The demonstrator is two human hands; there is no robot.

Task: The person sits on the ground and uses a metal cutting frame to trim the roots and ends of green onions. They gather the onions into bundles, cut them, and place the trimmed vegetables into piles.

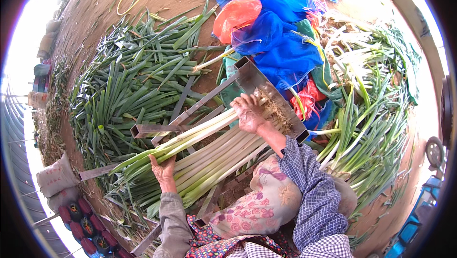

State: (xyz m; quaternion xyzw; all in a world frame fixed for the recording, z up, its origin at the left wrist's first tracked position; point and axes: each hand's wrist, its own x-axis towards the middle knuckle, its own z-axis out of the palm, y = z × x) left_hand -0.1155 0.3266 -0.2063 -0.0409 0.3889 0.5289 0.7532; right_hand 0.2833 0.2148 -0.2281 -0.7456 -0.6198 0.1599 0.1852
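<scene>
A thick bundle of long green onions (214, 161) lies across a metal frame (203, 106) before me, white shanks to the right and green tops to the lower left. My right hand (248, 113) is closed around a few upper stalks (214, 120) near their roots. Lower left, my left hand (164, 170) holds the same stalks where white turns green, its thumb showing at the side. The tangled brown roots (276, 110) rest against the frame's upright metal plate (269, 88). Fingers under the stalks are partly hidden.
A heap of green onion leaves (132, 90) spreads on the left. On the right lies a pile of whole onions (367, 90). Blue netting (278, 40) and a red plastic bag (237, 19) sit beyond the frame. White sacks (57, 179) stand at lower left.
</scene>
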